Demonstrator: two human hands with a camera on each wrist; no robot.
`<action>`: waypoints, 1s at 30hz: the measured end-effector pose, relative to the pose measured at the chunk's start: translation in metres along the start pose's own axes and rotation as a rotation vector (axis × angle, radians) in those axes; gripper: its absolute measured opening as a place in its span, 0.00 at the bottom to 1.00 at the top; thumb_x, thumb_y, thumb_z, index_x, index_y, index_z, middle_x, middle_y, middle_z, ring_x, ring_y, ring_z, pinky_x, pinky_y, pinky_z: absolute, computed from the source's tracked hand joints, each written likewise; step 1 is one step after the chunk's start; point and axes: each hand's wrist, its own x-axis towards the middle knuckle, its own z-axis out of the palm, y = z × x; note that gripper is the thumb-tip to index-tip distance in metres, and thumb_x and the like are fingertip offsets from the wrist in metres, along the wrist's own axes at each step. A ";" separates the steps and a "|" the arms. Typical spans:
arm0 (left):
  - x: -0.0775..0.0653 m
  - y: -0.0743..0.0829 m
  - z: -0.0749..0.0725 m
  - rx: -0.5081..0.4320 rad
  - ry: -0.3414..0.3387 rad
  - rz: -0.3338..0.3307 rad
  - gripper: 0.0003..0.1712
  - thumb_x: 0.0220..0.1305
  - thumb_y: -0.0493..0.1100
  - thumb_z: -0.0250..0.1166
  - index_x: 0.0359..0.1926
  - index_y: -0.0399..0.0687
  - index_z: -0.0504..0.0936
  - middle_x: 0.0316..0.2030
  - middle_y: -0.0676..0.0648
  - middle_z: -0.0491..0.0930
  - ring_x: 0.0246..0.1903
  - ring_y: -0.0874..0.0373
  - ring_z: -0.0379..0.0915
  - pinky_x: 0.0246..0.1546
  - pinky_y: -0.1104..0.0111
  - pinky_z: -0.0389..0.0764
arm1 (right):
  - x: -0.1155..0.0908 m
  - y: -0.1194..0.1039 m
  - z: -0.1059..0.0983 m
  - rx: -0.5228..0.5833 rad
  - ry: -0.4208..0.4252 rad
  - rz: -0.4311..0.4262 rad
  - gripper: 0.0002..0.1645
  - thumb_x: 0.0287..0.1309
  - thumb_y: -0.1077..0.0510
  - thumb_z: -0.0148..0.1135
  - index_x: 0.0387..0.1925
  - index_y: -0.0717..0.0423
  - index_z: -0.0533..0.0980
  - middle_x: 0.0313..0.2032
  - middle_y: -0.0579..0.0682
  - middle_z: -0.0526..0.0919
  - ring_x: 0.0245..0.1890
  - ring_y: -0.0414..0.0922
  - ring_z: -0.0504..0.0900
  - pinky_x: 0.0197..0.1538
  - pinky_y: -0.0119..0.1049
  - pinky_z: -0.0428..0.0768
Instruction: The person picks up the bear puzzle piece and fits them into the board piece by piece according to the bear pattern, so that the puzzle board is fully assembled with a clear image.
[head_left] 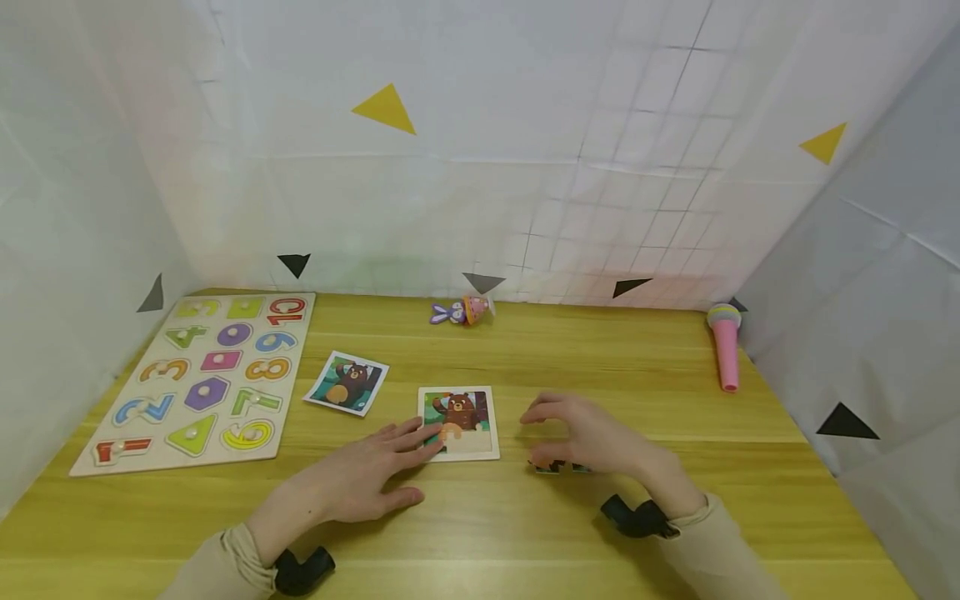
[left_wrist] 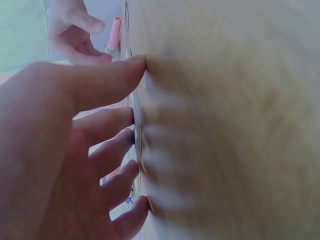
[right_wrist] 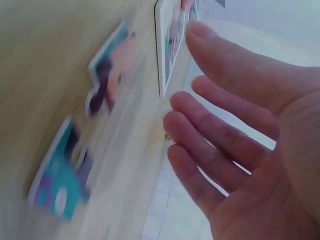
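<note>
A small wooden tray puzzle (head_left: 472,443) lies flat in front of me, with a brown bear picture filling its upper part and bare wood at the lower right. My left hand (head_left: 360,471) rests on its left edge, fingers stretched out; in the left wrist view the fingertips (left_wrist: 126,116) touch the tray's rim. To the right of the tray, my right hand (head_left: 600,437) hovers with loosely bent fingers and nothing held. Beneath it lie loose jigsaw pieces, partly hidden in the head view; the right wrist view shows a teal piece (right_wrist: 57,175) and a pinkish-brown piece (right_wrist: 112,70).
A bear picture card (head_left: 348,385) lies left of the tray. Farther left is a wooden number-and-shape peg board (head_left: 168,460). A small toy with a purple rabbit (head_left: 450,313) lies at the back. A pink toy microphone (head_left: 726,346) lies at the far right, near the fabric wall.
</note>
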 end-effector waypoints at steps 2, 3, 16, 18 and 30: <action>0.000 0.000 0.000 -0.004 0.001 0.000 0.38 0.74 0.59 0.55 0.79 0.59 0.55 0.79 0.55 0.48 0.77 0.46 0.44 0.72 0.44 0.58 | -0.006 0.006 -0.002 -0.022 0.002 0.002 0.25 0.54 0.49 0.75 0.52 0.55 0.82 0.46 0.46 0.81 0.45 0.46 0.81 0.48 0.45 0.82; 0.000 0.000 0.000 -0.006 0.001 -0.001 0.38 0.74 0.59 0.55 0.79 0.59 0.55 0.79 0.55 0.48 0.77 0.46 0.45 0.72 0.44 0.58 | -0.009 0.008 -0.003 -0.034 0.000 0.008 0.27 0.52 0.48 0.76 0.52 0.55 0.82 0.45 0.45 0.81 0.44 0.45 0.80 0.47 0.45 0.82; 0.000 -0.001 0.000 -0.019 0.002 -0.003 0.38 0.73 0.59 0.56 0.78 0.60 0.56 0.79 0.56 0.49 0.78 0.47 0.44 0.72 0.45 0.59 | -0.026 0.031 -0.001 -0.002 -0.049 0.081 0.19 0.48 0.46 0.77 0.41 0.45 0.81 0.39 0.40 0.76 0.37 0.41 0.74 0.41 0.34 0.78; 0.000 -0.001 0.000 -0.019 0.000 -0.004 0.38 0.73 0.59 0.56 0.78 0.61 0.56 0.79 0.56 0.48 0.78 0.47 0.44 0.72 0.45 0.59 | -0.026 0.032 0.000 0.008 -0.042 0.068 0.14 0.51 0.48 0.76 0.38 0.44 0.80 0.37 0.40 0.76 0.36 0.41 0.74 0.40 0.33 0.77; 0.000 0.000 -0.001 -0.023 -0.001 -0.015 0.37 0.73 0.59 0.56 0.78 0.62 0.57 0.79 0.57 0.49 0.77 0.47 0.45 0.71 0.44 0.60 | -0.022 0.032 0.004 -0.022 0.007 -0.011 0.19 0.54 0.51 0.75 0.47 0.50 0.82 0.38 0.41 0.79 0.35 0.39 0.76 0.40 0.33 0.79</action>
